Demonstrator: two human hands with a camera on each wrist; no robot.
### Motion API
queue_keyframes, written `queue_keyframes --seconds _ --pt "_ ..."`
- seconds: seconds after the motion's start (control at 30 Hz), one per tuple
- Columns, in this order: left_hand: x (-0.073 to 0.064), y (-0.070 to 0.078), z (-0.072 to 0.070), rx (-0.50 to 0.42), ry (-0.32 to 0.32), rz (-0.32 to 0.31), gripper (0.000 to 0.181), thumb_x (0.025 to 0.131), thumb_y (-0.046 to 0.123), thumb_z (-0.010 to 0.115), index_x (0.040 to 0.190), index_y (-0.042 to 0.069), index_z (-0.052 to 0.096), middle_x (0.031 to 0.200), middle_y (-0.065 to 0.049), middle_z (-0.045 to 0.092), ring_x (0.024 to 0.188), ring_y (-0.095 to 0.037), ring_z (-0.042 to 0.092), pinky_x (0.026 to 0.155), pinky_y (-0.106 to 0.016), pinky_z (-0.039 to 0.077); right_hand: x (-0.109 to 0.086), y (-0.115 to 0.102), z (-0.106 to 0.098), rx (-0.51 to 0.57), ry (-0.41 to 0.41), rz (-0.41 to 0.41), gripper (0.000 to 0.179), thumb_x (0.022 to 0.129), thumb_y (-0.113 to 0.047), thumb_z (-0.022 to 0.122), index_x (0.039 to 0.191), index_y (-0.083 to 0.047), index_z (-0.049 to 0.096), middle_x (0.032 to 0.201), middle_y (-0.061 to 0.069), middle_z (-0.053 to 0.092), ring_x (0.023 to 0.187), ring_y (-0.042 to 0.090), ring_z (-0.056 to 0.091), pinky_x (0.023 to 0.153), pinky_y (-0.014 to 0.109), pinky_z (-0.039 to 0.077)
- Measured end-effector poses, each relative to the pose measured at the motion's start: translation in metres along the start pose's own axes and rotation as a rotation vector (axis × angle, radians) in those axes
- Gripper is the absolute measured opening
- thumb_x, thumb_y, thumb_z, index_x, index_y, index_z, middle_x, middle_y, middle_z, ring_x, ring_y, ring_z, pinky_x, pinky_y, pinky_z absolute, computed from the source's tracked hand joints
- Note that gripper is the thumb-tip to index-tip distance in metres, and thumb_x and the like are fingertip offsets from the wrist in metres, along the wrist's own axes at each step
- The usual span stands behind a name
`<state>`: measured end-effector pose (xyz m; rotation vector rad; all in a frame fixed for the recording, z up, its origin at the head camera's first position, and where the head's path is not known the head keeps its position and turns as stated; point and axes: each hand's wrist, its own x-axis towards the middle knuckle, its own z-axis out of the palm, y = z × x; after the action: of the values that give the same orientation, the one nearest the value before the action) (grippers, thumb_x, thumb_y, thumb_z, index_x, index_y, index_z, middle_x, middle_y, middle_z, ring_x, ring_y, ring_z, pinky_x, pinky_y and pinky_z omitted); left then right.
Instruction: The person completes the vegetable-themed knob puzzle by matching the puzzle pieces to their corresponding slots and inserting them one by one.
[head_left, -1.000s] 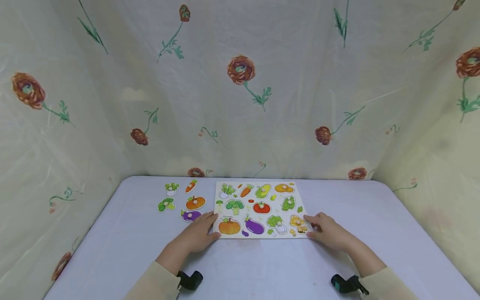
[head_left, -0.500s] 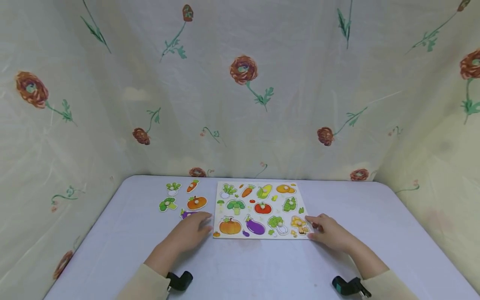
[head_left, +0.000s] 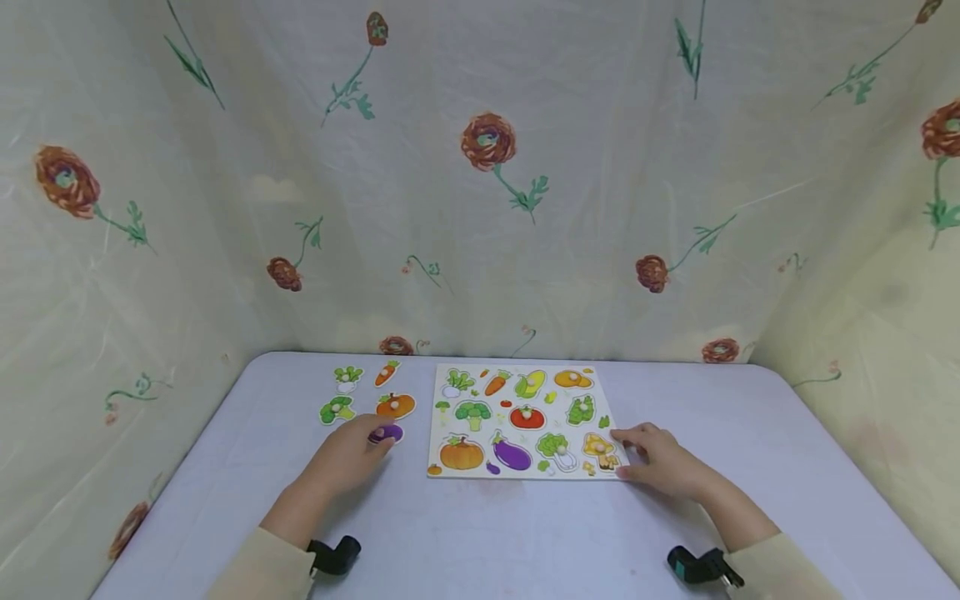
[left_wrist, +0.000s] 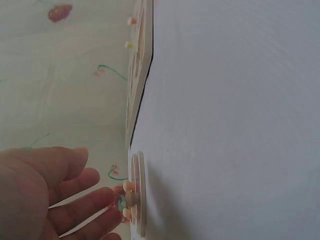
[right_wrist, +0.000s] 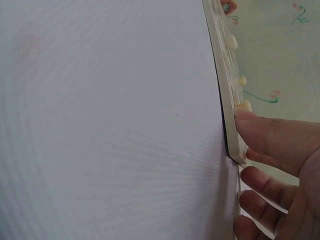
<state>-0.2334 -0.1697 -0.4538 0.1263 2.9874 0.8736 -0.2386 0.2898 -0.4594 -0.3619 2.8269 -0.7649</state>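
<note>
In the head view my left hand (head_left: 341,457) is over a purple eggplant puzzle piece (head_left: 389,433) and partly hides it. The left wrist view has its fingers loosely bent beside the knob (left_wrist: 132,198) of a loose piece, with no clear grip on it. My right hand (head_left: 663,462) holds the near right corner of a white vegetable puzzle board (head_left: 492,429). In the right wrist view the thumb (right_wrist: 255,129) presses the board's edge, and the other fingers are curled near the corner. An eggplant picture (head_left: 512,454) lies in the board's near row.
Left of the board lie several loose pieces: a pumpkin (head_left: 396,406), a carrot (head_left: 387,373), a broccoli (head_left: 337,409) and a white radish (head_left: 347,378). A white cloth covers the table (head_left: 517,533). A flowered curtain (head_left: 577,208) encloses the back and sides.
My left hand has let go of the board's left edge and moved left to the eggplant piece. The right hand stays at the board's corner, and the board has not visibly shifted.
</note>
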Motion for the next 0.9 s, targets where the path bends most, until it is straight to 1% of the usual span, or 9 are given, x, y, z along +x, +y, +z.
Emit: queue_keyframes --seconds 0.13,0.2,0.33,0.43,0.5,0.63,0.77,0.9 --pt "0.001 -0.004 -0.004 0.007 -0.002 0.013 0.043 0.097 0.022 0.068 0.134 0.002 0.06 0.133 -0.017 0.061 0.126 -0.036 0.056 0.105 -0.053 0.046 0.0 0.002 0.001 -0.021 0.009 -0.015 0.066 0.086 -0.03 0.078 0.141 -0.002 0.055 0.135 0.028 0.049 0.122 0.045 0.045 0.1 0.066 0.04" --pt "0.002 -0.005 -0.007 0.018 -0.001 0.013 0.043 0.097 0.022 0.067 0.133 0.0 0.06 0.135 -0.018 0.06 0.128 -0.038 0.054 0.106 -0.054 0.044 0.0 0.002 0.0 -0.03 0.012 -0.025 0.066 0.086 -0.03 0.078 0.141 -0.001 0.055 0.137 0.03 0.047 0.123 0.049 0.044 0.1 0.068 0.039" --pt "0.003 -0.005 -0.013 0.04 0.001 -0.003 0.042 0.098 0.022 0.066 0.134 0.0 0.06 0.139 -0.021 0.055 0.133 -0.04 0.048 0.108 -0.056 0.041 -0.001 0.001 0.0 -0.049 0.019 -0.038 0.064 0.086 -0.031 0.078 0.139 -0.001 0.056 0.138 0.032 0.046 0.125 0.051 0.042 0.101 0.068 0.037" --pt "0.004 -0.005 -0.015 0.049 -0.002 -0.01 0.041 0.098 0.022 0.066 0.133 0.001 0.061 0.138 -0.021 0.056 0.133 -0.041 0.048 0.108 -0.057 0.041 -0.001 0.0 -0.001 -0.061 0.021 -0.045 0.064 0.086 -0.031 0.078 0.138 -0.001 0.057 0.14 0.032 0.046 0.127 0.052 0.039 0.103 0.069 0.035" --pt "0.007 -0.007 -0.014 0.056 -0.003 -0.004 0.038 0.097 0.021 0.067 0.13 0.002 0.063 0.134 -0.02 0.059 0.129 -0.039 0.052 0.106 -0.056 0.043 -0.002 -0.001 -0.001 -0.065 0.023 -0.052 0.063 0.087 -0.031 0.078 0.138 -0.001 0.057 0.141 0.031 0.045 0.129 0.052 0.037 0.104 0.069 0.034" --pt "0.014 -0.013 -0.01 0.075 -0.008 0.003 0.032 0.096 0.021 0.069 0.123 0.004 0.068 0.12 -0.014 0.064 0.114 -0.031 0.06 0.1 -0.05 0.05 -0.003 -0.001 -0.001 -0.057 0.017 -0.063 0.063 0.088 -0.032 0.076 0.139 -0.001 0.056 0.144 0.031 0.043 0.132 0.055 0.034 0.105 0.071 0.031" --pt "0.02 -0.017 -0.008 0.082 -0.014 0.006 0.028 0.095 0.02 0.07 0.119 0.004 0.07 0.109 -0.01 0.066 0.104 -0.027 0.061 0.096 -0.047 0.052 -0.003 0.0 -0.001 -0.044 0.009 -0.072 0.064 0.089 -0.032 0.075 0.14 0.0 0.054 0.146 0.032 0.041 0.133 0.057 0.032 0.105 0.073 0.029" --pt "0.024 -0.019 -0.005 0.082 -0.019 0.024 0.023 0.094 0.017 0.071 0.113 0.004 0.071 0.1 -0.007 0.066 0.096 -0.024 0.061 0.092 -0.045 0.053 -0.003 0.0 0.0 -0.046 0.003 -0.081 0.064 0.09 -0.032 0.074 0.141 0.0 0.053 0.147 0.032 0.04 0.134 0.057 0.031 0.106 0.073 0.028"
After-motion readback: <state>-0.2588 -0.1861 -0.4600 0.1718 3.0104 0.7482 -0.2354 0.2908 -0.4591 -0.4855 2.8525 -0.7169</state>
